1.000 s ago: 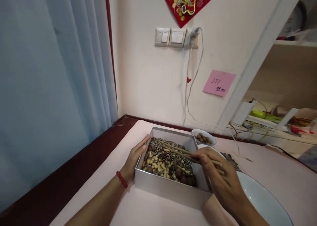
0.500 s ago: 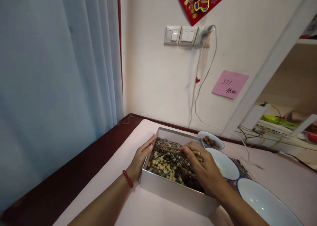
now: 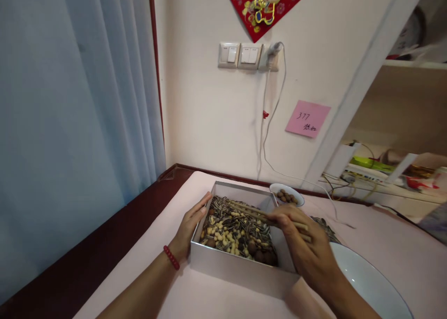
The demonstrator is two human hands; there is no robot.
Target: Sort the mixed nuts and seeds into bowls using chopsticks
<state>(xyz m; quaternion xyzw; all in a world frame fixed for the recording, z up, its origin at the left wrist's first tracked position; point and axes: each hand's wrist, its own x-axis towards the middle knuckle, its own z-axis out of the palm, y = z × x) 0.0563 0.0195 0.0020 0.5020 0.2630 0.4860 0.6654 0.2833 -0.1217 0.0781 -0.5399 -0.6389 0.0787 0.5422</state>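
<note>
My left hand (image 3: 188,226), a red bead bracelet on its wrist, grips the left wall of a pale rectangular box (image 3: 240,272). Striped sunflower seeds (image 3: 247,221), peanuts (image 3: 223,236) and dark round nuts (image 3: 263,256) lie mixed inside it. A pair of wooden chopsticks (image 3: 251,210) is held in my right hand (image 3: 307,244) over the box's right side. Their tips reach over the seeds near the back left; whether anything is pinched between them cannot be made out.
Behind the box's right corner stands a bowl (image 3: 275,188) with brown round nuts (image 3: 287,197). A larger white bowl (image 3: 366,277) is at the right, with a heap of sunflower seeds (image 3: 324,228) behind it. A cable (image 3: 296,174) hangs down the wall onto the table.
The chopstick tips have moved from near the box's left wall toward the right and back. My right hand has shifted right and now hides the middle bowl. The camera view has turned right.
</note>
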